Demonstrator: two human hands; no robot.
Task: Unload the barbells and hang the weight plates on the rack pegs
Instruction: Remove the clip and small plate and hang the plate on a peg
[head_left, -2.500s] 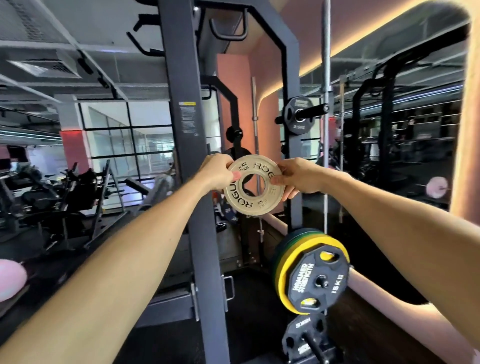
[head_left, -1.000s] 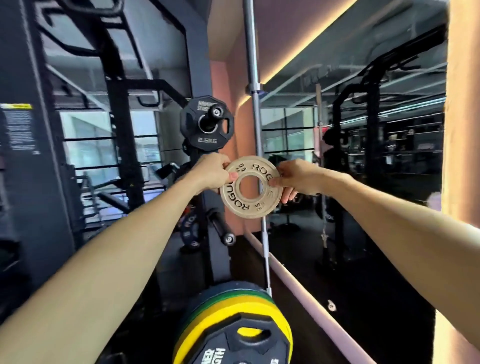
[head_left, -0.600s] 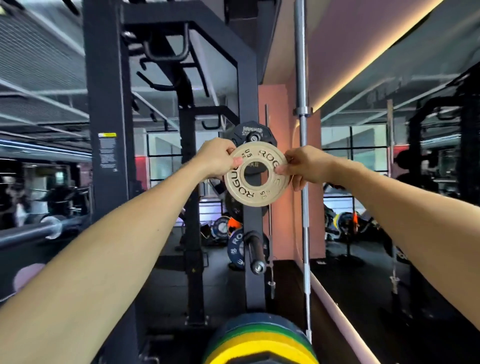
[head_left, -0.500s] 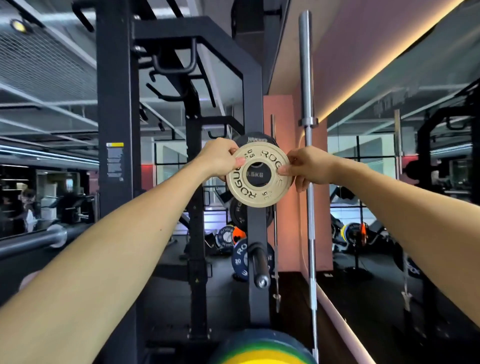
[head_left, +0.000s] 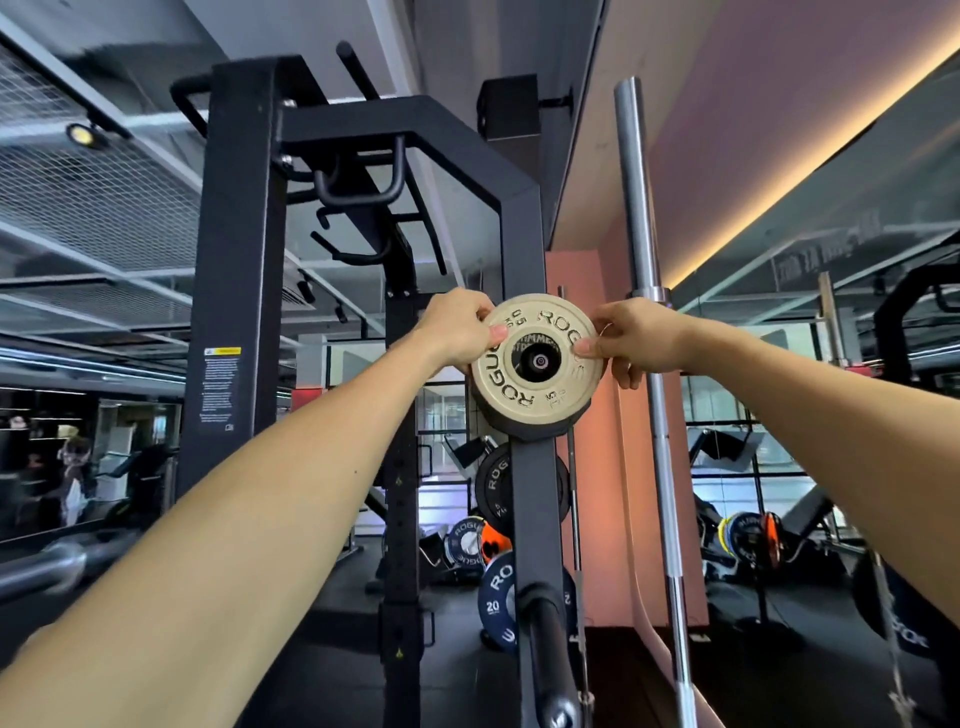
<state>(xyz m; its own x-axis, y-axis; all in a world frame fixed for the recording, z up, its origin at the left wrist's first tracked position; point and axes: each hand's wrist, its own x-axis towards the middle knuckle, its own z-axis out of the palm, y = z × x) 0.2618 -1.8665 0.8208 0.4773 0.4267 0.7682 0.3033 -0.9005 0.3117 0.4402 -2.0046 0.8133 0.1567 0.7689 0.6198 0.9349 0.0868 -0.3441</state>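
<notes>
A small tan weight plate (head_left: 519, 387) marked ROGUE is held upright at arm's length in front of the black rack upright (head_left: 530, 499). My left hand (head_left: 457, 332) pinches its left rim and my right hand (head_left: 636, 340) pinches its right rim. Through the plate's centre hole I see the end of a rack peg (head_left: 540, 360) and the face of a black plate (head_left: 535, 428) hanging behind it. The black plate's lower edge shows below the tan one. Whether the tan plate touches the peg I cannot tell.
An empty lower peg (head_left: 548, 644) juts toward me from the same upright. A chrome barbell (head_left: 649, 364) stands vertically just right of my right hand. A blue 20 plate (head_left: 496, 597) and other plates hang on pegs behind. A mirror (head_left: 831, 364) lines the right wall.
The view has swung from the low yellow and green plates up to the upper peg. Both hands carried the tan plate up, and its hole now lines up with the peg's end.
</notes>
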